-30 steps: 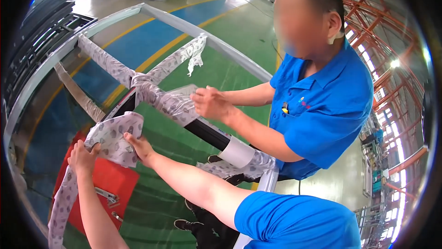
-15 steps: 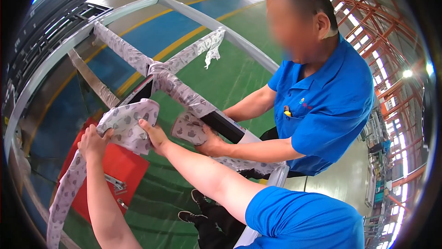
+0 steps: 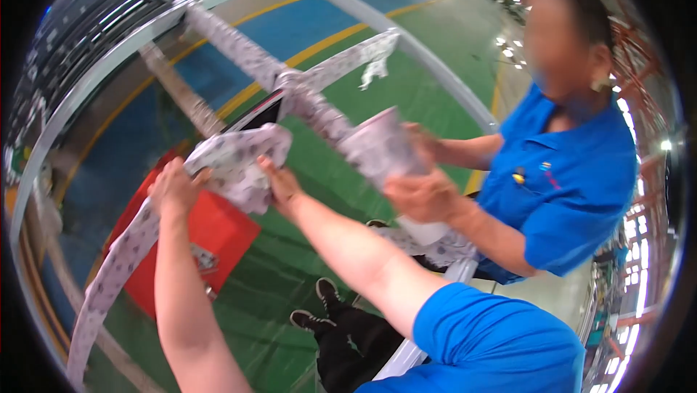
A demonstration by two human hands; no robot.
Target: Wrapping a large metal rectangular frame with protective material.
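My left hand (image 3: 173, 188) is closed on one side of a pale wrapping strip (image 3: 239, 168) printed with dark motifs. At the strip's other side my right hand (image 3: 283, 188) grips its edge, thumb on top. The strip bunches between my hands over a bar of the metal frame, beside a bare dark stretch (image 3: 267, 113) of that bar. Below my left hand, a bar (image 3: 120, 269) running to the lower left wears the same patterned wrap. Opposite me, a co-worker's hands (image 3: 421, 193) hold a blurred roll of patterned wrap (image 3: 385, 144) beside another wrapped bar (image 3: 312, 102).
A large grey metal frame (image 3: 406, 51) surrounds the wrapped bars; a torn wrap end (image 3: 376, 70) dangles from one. Below my hands stands a red box (image 3: 225, 240) with a metal latch. The co-worker (image 3: 566, 175) stands at the right. Dark frames (image 3: 94, 30) are stacked at the far left.
The co-worker's roll has come up off the bar, now in both hands, and the co-worker leans back. The view has shifted, so everything sits further right. My hands keep hold of the strip.
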